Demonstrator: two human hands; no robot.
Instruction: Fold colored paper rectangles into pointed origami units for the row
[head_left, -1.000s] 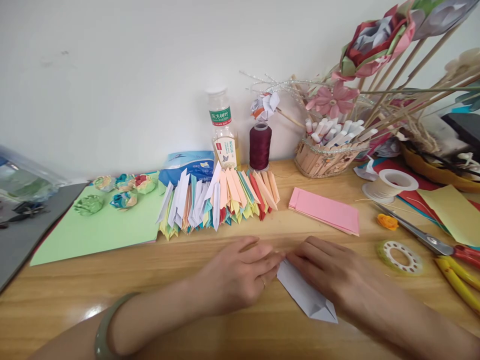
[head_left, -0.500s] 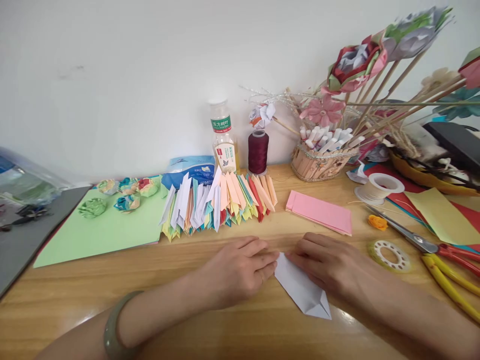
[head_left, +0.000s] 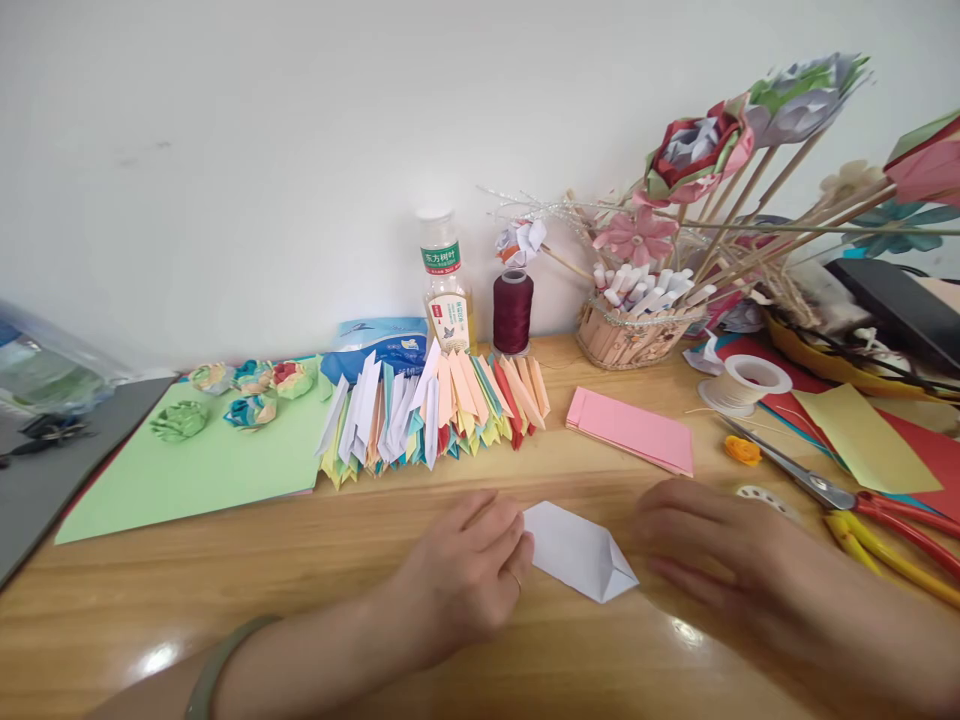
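A white strip of paper (head_left: 574,545) lies on the wooden table, with its right end folded to a point and its left end tapering. My left hand (head_left: 480,560) has its fingers curled at the left tip of this paper, gripping it by the edge; the fingertips are partly hidden. To the right, my right hand (head_left: 712,550) is blurred by motion and apart from the paper, fingers loosely bent and holding nothing I can see. Just beyond the hands stands a row of folded paper pieces (head_left: 435,410) in several colours. A stack of pink paper strips (head_left: 630,430) lies behind the white paper.
Crumpled paper flowers (head_left: 251,410) sit on green sheets (head_left: 225,470) at left. A bottle (head_left: 446,290) and a dark red thread spool (head_left: 513,312) stand by the wall. At right are a marker basket (head_left: 634,340), a white spool (head_left: 746,385), scissors (head_left: 825,490) and yellow-handled pliers (head_left: 892,560).
My right hand has let go of the white paper and moved off to the right. The paper has turned to lie flatter across the table, its left tip still at my left hand.
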